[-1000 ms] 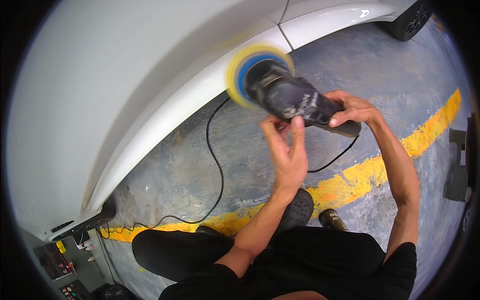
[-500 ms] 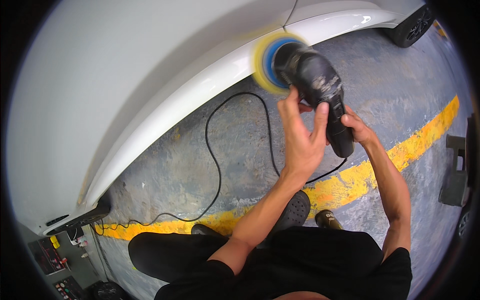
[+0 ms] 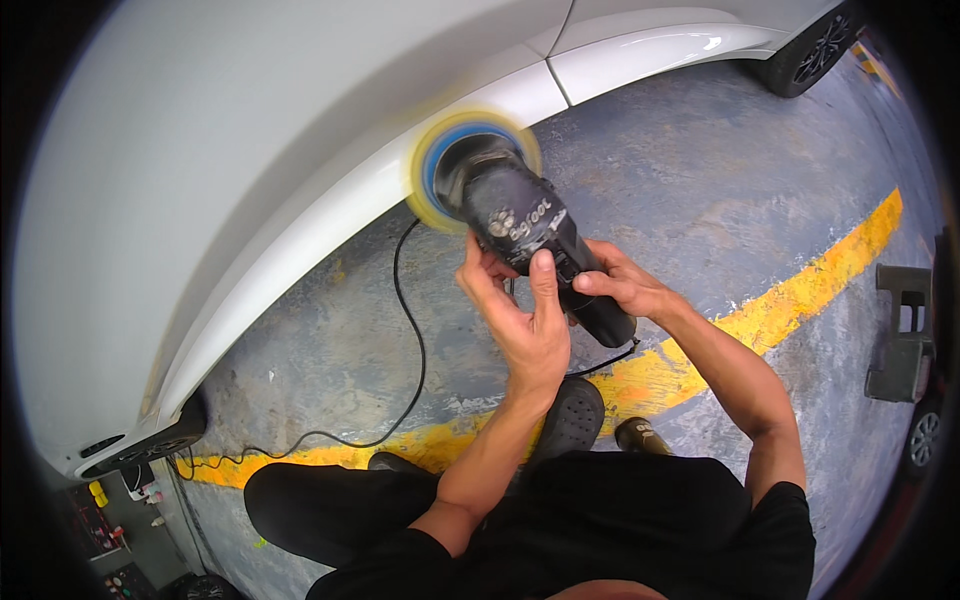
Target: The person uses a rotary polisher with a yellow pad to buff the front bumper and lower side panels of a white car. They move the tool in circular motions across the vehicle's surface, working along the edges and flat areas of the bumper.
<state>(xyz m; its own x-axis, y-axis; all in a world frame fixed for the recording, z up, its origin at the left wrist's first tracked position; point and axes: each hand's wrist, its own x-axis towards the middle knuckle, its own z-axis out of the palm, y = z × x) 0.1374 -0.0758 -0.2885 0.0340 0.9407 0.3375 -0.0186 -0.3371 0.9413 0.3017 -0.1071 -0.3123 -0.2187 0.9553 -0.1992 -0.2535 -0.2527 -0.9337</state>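
A black car polisher [image 3: 520,210] is held in both my hands, its body slanting from the car down toward me. Its round yellow foam pad [image 3: 418,180] with a blue backing plate [image 3: 434,165] is blurred and lies against the lower side of a white car [image 3: 370,175]. My left hand [image 3: 525,320] grips the body from below, thumb up along its side. My right hand [image 3: 625,285] is wrapped round the rear handle. From the handle's end runs a black power cord [image 3: 422,350], partly hidden behind my left hand.
The cord loops over the grey floor [image 3: 330,330], which carries a worn yellow stripe [image 3: 790,280]. A dark grey step stool [image 3: 900,335] stands at the right. Car wheels [image 3: 822,50] show at the far right. Shelving with small items [image 3: 110,520] is at the lower left.
The polisher and both hands have moved left and nearer to me along the car's lower edge. The grip stays the same. The view has shifted slightly.
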